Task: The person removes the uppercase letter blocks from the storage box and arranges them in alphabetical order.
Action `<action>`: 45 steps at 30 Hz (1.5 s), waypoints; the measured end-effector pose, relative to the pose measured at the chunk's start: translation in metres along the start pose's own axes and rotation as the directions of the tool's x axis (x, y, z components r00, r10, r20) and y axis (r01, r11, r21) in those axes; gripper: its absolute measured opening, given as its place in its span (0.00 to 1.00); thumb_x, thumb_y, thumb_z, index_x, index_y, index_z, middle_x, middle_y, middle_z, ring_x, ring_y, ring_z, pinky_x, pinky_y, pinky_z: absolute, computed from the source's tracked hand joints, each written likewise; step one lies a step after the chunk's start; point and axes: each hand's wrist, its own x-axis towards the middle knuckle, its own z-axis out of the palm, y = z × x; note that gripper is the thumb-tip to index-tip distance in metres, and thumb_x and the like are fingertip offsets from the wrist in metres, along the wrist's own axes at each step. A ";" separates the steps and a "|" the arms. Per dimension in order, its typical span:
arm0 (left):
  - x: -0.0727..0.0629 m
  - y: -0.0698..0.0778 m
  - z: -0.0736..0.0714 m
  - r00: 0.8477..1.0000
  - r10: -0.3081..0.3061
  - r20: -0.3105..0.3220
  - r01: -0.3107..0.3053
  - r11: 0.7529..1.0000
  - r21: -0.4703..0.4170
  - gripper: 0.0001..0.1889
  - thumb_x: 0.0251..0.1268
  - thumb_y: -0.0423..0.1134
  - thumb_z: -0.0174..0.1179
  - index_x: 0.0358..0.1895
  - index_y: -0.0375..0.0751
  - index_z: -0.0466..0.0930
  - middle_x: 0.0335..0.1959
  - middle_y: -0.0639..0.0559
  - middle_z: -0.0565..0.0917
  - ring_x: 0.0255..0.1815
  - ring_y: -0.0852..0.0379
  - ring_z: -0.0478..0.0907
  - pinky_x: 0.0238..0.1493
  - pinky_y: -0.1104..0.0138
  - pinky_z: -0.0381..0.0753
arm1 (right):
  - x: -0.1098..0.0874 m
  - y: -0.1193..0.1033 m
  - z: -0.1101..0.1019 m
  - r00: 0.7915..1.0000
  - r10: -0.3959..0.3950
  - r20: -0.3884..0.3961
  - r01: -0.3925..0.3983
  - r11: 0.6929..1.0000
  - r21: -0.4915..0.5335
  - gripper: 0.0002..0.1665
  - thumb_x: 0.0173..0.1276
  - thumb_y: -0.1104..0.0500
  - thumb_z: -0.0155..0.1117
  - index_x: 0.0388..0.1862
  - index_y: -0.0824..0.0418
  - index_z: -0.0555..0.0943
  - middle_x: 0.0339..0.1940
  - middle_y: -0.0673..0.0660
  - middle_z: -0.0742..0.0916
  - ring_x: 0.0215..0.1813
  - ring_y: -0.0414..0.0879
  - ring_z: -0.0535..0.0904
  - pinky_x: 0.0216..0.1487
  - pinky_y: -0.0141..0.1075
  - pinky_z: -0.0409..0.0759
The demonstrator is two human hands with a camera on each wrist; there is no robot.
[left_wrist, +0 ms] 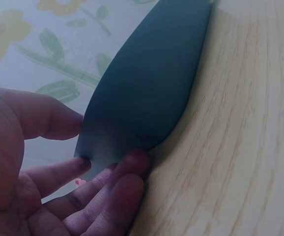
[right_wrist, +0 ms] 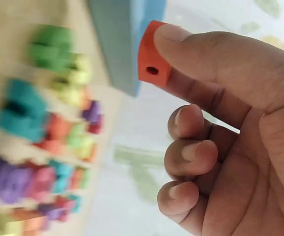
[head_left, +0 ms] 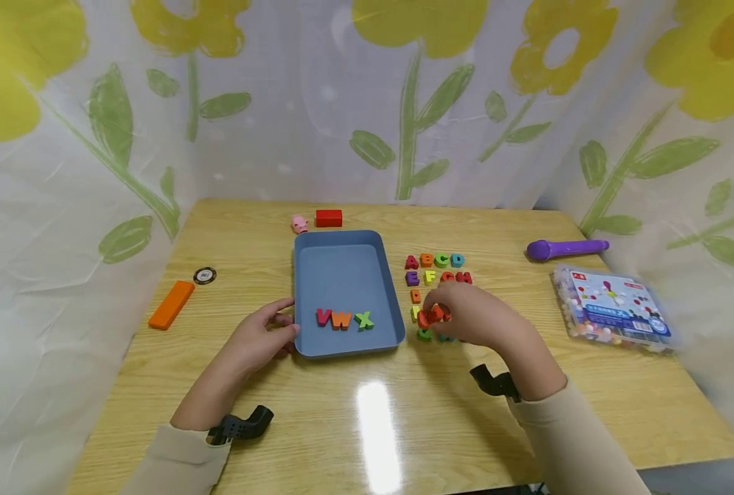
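My left hand [head_left: 260,335] grips the left side of a blue tray [head_left: 339,278] near its front corner. In the left wrist view, the thumb and fingers [left_wrist: 127,196] lie around the tray's edge [left_wrist: 142,83]. A red V [head_left: 324,317], an orange W [head_left: 341,321] and a green X [head_left: 363,321] lie in the tray's front part. To the tray's right, my right hand [head_left: 475,316] is over rows of letter blocks [head_left: 412,262]. Between thumb and forefinger it pinches a red-orange letter block [right_wrist: 152,54] with a small hole; which letter I cannot tell.
Behind the tray stand a pink pig figure [head_left: 299,224] and a red block [head_left: 328,218]. A black-and-white chip [head_left: 205,276] and an orange bar [head_left: 172,304] lie at left. At right are a purple stick [head_left: 568,249] and a clear boxed bead set [head_left: 614,306]. Flowered curtains surround the table.
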 end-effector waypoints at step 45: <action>-0.003 -0.001 -0.002 0.999 0.034 -0.005 -0.034 0.999 -0.027 0.34 0.80 0.36 0.63 0.84 0.37 0.65 0.57 0.36 0.82 0.39 0.52 0.89 0.41 0.61 0.88 | 0.144 -0.116 0.029 0.972 -0.084 0.218 0.135 0.963 -0.233 0.15 0.76 0.47 0.75 0.52 0.54 0.89 0.42 0.48 0.88 0.43 0.45 0.81 0.46 0.39 0.83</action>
